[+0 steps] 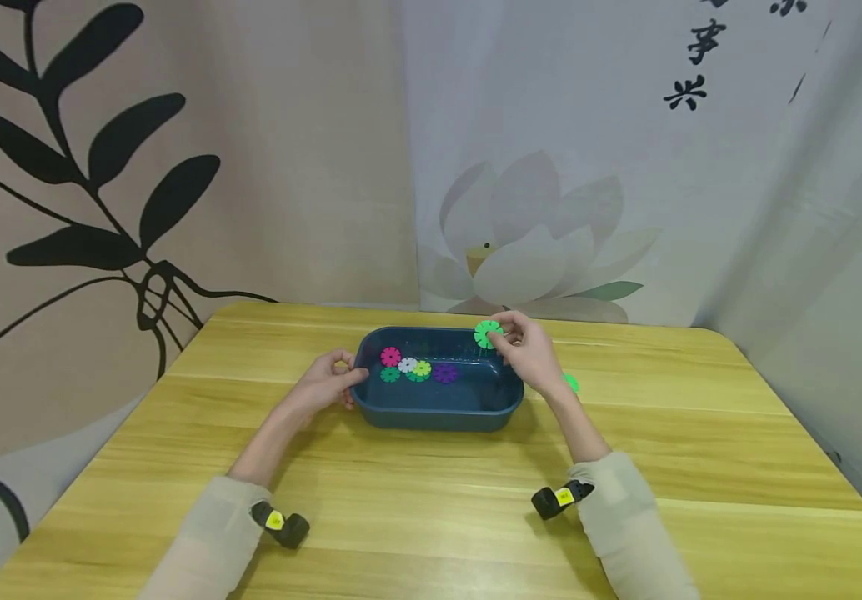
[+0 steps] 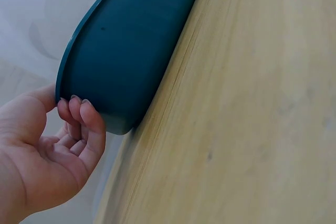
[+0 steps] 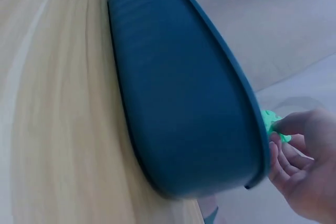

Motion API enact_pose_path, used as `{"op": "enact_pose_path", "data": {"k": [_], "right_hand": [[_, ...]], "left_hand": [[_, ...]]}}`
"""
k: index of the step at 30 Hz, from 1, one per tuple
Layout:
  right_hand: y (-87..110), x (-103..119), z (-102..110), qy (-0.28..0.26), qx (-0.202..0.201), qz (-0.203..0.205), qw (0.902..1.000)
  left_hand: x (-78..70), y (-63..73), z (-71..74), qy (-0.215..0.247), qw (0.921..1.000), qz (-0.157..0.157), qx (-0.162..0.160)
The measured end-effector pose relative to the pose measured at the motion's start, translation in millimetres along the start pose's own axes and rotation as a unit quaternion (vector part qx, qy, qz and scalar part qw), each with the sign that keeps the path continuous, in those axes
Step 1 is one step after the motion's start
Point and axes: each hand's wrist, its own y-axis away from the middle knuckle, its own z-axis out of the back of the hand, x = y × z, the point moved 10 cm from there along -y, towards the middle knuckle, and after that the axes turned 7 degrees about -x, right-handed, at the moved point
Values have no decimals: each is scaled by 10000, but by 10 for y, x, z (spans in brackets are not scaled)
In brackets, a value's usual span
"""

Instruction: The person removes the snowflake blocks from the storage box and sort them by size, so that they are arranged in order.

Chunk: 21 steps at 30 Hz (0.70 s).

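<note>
A dark blue plastic basin (image 1: 431, 420) stands on the wooden table. My left hand (image 1: 326, 382) grips its left end, thumb over the rim and fingers curled beneath the lip, as the left wrist view shows. Between thumb and fingers, my right hand (image 1: 528, 350) pinches a bright green notched disc (image 1: 488, 334) upright over the basin's far right corner. Inside the basin, toward the left and middle, lie a pink disc (image 1: 390, 357), a white disc (image 1: 408, 365), a yellow-green disc (image 1: 422, 368), a purple disc (image 1: 445, 373) and darker green discs (image 1: 390, 375).
Another bright green disc (image 1: 572, 382) lies on the table (image 1: 431, 508) right of the basin, partly hidden by my right forearm. A printed curtain (image 1: 311, 167) hangs behind the table's far edge. Each wrist wears a small black camera (image 1: 290, 530).
</note>
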Motion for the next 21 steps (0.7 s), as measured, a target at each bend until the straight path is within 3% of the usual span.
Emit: {"op": "enact_pose_path", "data": {"k": [12, 21], "right_hand": [[28, -117, 442, -148, -176, -142, 9996], [79, -330, 774, 222, -145, -350, 9990]], "left_hand": [[1, 12, 17, 10, 10000, -31, 28], [-8, 17, 5, -21, 10000, -11, 5]]}}
